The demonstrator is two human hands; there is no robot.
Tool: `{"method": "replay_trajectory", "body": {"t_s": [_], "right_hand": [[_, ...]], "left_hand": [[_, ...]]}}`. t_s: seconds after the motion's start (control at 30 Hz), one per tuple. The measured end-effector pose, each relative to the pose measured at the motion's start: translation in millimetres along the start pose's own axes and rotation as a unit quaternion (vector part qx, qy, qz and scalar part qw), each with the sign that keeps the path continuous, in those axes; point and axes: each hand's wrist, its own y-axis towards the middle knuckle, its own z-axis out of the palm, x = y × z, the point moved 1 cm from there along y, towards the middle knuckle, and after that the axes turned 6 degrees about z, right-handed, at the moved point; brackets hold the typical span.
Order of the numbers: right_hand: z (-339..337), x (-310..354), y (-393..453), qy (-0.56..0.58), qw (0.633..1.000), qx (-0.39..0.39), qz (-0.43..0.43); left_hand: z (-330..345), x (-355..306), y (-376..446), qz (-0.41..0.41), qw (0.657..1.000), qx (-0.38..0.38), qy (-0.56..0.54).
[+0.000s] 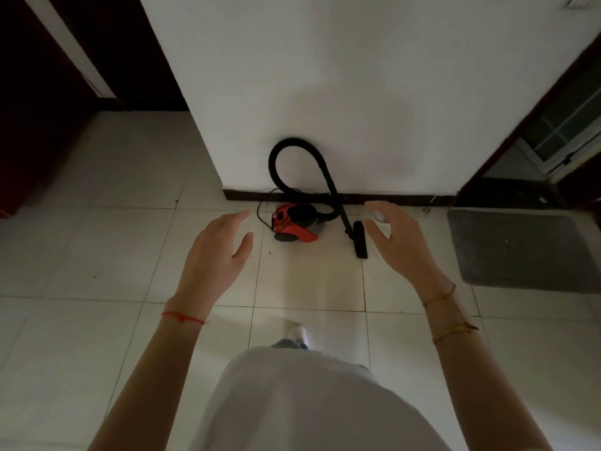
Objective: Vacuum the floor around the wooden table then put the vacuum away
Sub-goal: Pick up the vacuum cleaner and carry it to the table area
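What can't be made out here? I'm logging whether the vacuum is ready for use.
Head view only:
- Wooden table: out of frame.
- Cord plug: too thin and dim to trace.
- Right hand fingertips: motion-blurred.
- Vacuum switch: too small.
- Left doorway: too dark.

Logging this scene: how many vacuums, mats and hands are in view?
Vacuum: 1
Mat: 1
Hands: 2, left hand and right hand
Total: 4
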Motion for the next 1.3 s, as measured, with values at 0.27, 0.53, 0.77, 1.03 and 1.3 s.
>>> {"method": "replay_trajectory", "body": {"t_s": [0.27,0.53,0.77,1.03,1.3], "right_hand": [[12,-20,112,0.039,0.999,0.001,0.011],[13,-45,202,0.043,0.999,0.013,-0.001],[23,-70,273,0.032,0.999,0.039,-0.001],[74,-114,348,0.014,0.999,0.047,-0.005],[180,-178,416,-0.007,0.999,0.048,0.02]], "left_hand": [[18,16,117,-0.019,0.999,0.027,0.005],[56,22,200,-0.049,0.998,0.025,-0.012],[93,36,246,-0.083,0.996,0.03,-0.02],[152,73,293,-0.101,0.993,0.05,-0.028],[262,149,340,-0.098,0.994,0.052,-0.025]]}}
